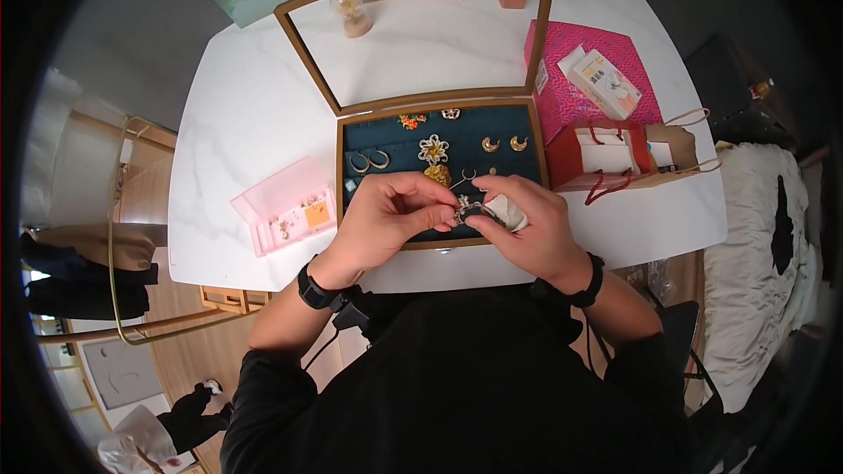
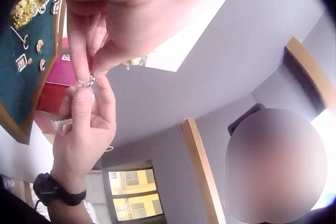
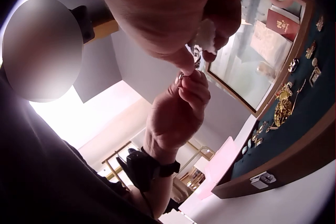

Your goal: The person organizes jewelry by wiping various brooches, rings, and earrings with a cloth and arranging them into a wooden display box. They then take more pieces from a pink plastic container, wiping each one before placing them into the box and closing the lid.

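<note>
Over the front part of a wooden jewellery box (image 1: 536, 145), both hands meet at a small silvery piece of jewellery (image 1: 475, 209) with a curved band. My left hand (image 1: 382, 215) pinches one end of it between thumb and fingertips. On the other side, my right hand (image 1: 540, 221) grips it with thumb and forefinger, and a crumpled white cloth (image 1: 509, 211) is tucked in the same hand. In the right wrist view the cloth (image 3: 205, 36) shows beside the silvery piece. Fingers hide much of the jewellery, so I cannot tell its exact kind.
Brooches (image 1: 433, 150) and earrings (image 1: 518, 144) lie on the dark green lining; the glass lid (image 1: 334, 105) stands raised behind. At left is an open pink case (image 1: 263, 241). A red gift bag (image 1: 571, 154), pink box (image 1: 634, 53) and white carton (image 1: 606, 83) sit right.
</note>
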`<state>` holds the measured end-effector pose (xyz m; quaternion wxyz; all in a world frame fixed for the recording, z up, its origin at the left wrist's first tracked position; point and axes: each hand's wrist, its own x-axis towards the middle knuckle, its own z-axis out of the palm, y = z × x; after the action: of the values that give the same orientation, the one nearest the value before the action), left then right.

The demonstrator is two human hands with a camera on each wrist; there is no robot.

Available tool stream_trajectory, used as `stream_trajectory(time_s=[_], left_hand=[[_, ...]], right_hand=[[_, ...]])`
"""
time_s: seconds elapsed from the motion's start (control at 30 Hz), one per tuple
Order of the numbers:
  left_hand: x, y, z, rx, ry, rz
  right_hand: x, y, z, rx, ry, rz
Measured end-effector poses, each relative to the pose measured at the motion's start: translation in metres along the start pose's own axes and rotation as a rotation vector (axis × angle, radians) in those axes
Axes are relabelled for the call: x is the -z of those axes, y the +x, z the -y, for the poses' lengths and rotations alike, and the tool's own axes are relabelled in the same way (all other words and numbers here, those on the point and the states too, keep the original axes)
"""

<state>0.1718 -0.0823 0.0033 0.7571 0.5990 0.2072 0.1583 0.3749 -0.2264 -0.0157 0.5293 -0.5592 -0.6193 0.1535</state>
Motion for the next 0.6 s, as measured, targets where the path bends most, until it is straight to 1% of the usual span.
stream_trajectory(time_s=[0.07, 0.1, 0.17, 0.2, 0.3, 0.37, 0.4, 0.43, 0.5, 0.53, 0.6], left_hand=[[-0.001, 0.004, -0.003, -0.017, 0.098, 0.007], [-0.002, 0.006, -0.005, -0.016, 0.1, 0.011], [-0.006, 0.01, -0.012, 0.005, 0.225, 0.019], [-0.009, 0.012, -0.016, 0.007, 0.226, 0.027], [-0.017, 0.023, -0.02, 0.033, 0.299, 0.072], [-0.022, 0.035, -0.019, 0.055, 0.354, 0.116], [-0.023, 0.039, -0.019, 0.058, 0.356, 0.124], [-0.024, 0.044, -0.019, 0.068, 0.366, 0.138], [-0.025, 0.052, -0.018, 0.093, 0.387, 0.161], [-0.025, 0.056, -0.015, 0.099, 0.39, 0.163], [-0.027, 0.067, -0.003, 0.011, 0.389, 0.266]], right_hand=[[0.001, -0.004, 0.0, -0.01, -0.121, -0.048], [0.002, -0.007, -0.002, -0.011, -0.123, -0.053], [0.003, -0.017, -0.012, 0.09, -0.247, -0.044], [0.002, -0.018, -0.016, 0.159, -0.279, -0.049], [0.0, -0.02, -0.024, 0.217, -0.319, -0.084], [0.003, -0.025, -0.03, 0.177, -0.253, -0.111], [0.005, -0.026, -0.027, 0.086, -0.179, -0.108], [0.004, -0.03, -0.028, 0.08, -0.179, -0.113], [0.0, -0.037, -0.03, -0.171, 0.138, -0.165], [-0.002, -0.04, -0.03, -0.175, 0.142, -0.169], [-0.004, -0.046, -0.032, -0.371, 0.327, -0.18]])
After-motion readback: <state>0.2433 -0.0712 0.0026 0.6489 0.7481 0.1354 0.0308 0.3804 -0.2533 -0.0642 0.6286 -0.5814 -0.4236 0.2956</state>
